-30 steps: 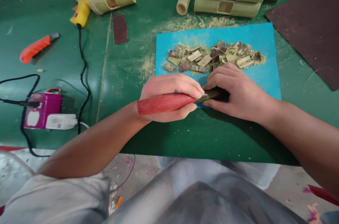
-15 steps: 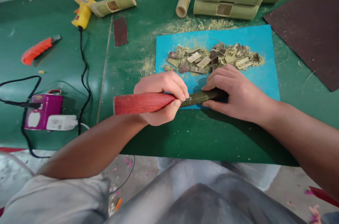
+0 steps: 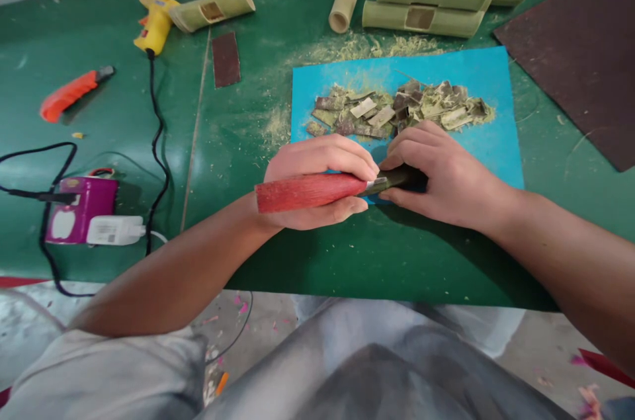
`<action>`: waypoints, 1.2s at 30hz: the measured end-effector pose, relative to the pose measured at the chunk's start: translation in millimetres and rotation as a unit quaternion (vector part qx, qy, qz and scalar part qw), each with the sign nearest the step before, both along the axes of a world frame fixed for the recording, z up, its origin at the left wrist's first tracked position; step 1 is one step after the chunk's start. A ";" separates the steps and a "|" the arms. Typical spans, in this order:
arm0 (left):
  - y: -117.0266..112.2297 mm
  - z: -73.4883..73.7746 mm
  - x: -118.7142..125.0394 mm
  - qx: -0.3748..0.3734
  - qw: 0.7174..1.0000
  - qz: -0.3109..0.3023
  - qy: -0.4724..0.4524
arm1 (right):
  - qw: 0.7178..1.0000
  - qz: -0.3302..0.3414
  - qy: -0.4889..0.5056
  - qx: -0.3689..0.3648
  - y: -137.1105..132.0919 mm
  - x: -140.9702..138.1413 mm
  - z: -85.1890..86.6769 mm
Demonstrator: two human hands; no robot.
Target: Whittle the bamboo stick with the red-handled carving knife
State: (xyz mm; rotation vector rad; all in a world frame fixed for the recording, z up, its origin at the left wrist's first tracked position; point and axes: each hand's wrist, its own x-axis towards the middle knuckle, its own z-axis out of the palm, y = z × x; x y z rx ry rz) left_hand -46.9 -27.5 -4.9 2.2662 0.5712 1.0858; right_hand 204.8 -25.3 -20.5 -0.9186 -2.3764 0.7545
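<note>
My left hand (image 3: 322,159) is closed around a red-handled tool (image 3: 305,194), its fingers along both sides of the handle. The tool has a short metal part at its front; its working end is out of sight between my hands. My right hand (image 3: 441,165) grips a dark green bamboo piece (image 3: 397,178) between thumb and fingers, and the tool's metal lies along its top. Under the bamboo is a blue sheet (image 3: 501,89) bearing a heap of brown and pale bamboo scraps (image 3: 381,117) with greenish shavings.
Bamboo tubes (image 3: 421,18) with cut openings lie at the back. On the left are a yellow glue gun (image 3: 157,23), an orange utility knife (image 3: 72,94) and a purple power socket (image 3: 82,208) with cables. A brown board (image 3: 585,49) lies on the right of the green table (image 3: 258,254).
My left hand and the red-handled tool have slid right along the bamboo, up close to my right hand. My left fingers have straightened somewhat. The right hand has stayed in place.
</note>
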 end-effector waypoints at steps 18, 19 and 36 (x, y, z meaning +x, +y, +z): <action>-1.0 -1.2 -0.9 -0.011 0.999 -0.008 -0.032 | 1.000 0.001 -0.001 0.004 0.3 0.2 -0.2; -1.3 -0.9 -0.7 -0.012 0.999 -0.003 -0.030 | 1.000 0.000 0.000 0.001 0.4 0.3 -0.3; -3.5 0.0 4.2 -0.027 0.999 0.000 -0.023 | 1.000 0.005 0.005 -0.007 0.8 0.5 -0.6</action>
